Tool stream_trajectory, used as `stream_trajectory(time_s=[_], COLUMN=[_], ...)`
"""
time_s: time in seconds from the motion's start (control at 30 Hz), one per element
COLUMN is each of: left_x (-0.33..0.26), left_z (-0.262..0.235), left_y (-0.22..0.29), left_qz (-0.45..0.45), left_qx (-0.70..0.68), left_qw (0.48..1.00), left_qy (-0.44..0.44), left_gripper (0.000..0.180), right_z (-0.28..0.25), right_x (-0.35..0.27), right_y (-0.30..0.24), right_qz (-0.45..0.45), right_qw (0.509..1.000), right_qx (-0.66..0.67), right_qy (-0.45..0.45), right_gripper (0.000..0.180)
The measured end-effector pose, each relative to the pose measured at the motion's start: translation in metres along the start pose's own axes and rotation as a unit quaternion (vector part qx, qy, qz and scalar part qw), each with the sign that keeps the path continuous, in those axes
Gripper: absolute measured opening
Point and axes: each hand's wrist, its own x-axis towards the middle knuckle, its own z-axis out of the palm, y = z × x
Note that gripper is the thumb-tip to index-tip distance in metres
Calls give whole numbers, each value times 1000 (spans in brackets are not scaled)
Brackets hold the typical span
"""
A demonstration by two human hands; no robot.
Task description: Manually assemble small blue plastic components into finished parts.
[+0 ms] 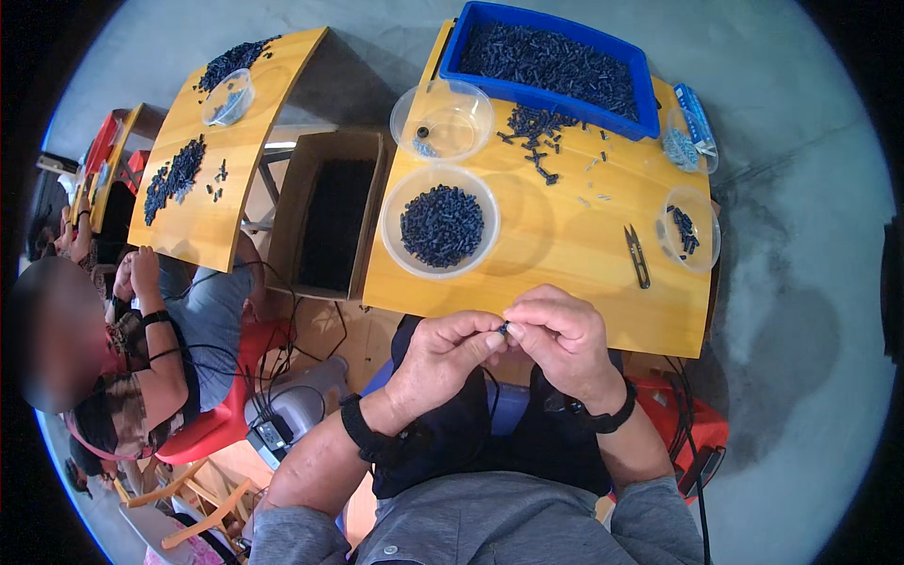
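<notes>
I see a tiny dark piece (505, 329) pinched between the fingertips of both hands, just over the near edge of the surface (565, 245) and above my lap; it is too small for me to make out its shape beyond a short black bit. My left hand (447, 353) is curled shut with thumb and forefinger closed on the piece, and my right hand (562, 336) is bent the same way, its fingertips meeting the left ones on the same piece. Both wrists carry black bands. Just beyond the hands, on the smooth yellow wooden surface, stands a round clear plastic bowl (440, 224) heaped with small dark blue-black pellets, matte and stubby. Behind it sits a second clear bowl (443, 120), almost bare apart from a couple of small bits. A blue rectangular plastic bin (549, 64) at the far edge is full of the same dark pellets, and a loose scatter of them (534, 132) lies in front of it. To the right lie small black thread snips (637, 255), then a small clear cup (688, 229) holding a few dark pieces, and farther back a blue and white packet (695, 118) near the corner. Off to my left, another person (141, 348) sits at a second yellow surface (221, 151) with piles of dark pellets.
</notes>
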Motion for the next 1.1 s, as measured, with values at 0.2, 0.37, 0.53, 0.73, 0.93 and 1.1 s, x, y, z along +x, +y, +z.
stream_trajectory(time_s=[0.2, 0.37, 0.53, 0.73, 0.93, 1.1], left_x=[-1, 0, -2, -2, 0, 5], left_z=[-2, -4, -5, -2, -3, -6], left_y=[0, 2, 5, 6, 6, -1], left_qz=[-38, -75, -84, -90, -45, 96], left_qx=[-64, -130, -121, -116, -93, -4], left_qw=[997, 987, 987, 987, 994, 995], left_qy=[-22, -50, -70, -67, -21, -16], left_gripper=[13, 11, 12, 12, 13, 11], right_z=[-3, -4, -8, -9, 4, -6], right_x=[2, 4, 5, 6, 0, -5], right_y=[3, 4, 4, 9, 0, 9], right_qz=[-21, -57, -65, -70, 31, 261], right_qw=[1000, 998, 995, 992, 983, 933], right_qx=[-4, 13, 48, 70, 183, 245], right_qy=[-4, -21, -60, -80, 8, -44], right_gripper=[10, 9, 10, 11, 11, 43])
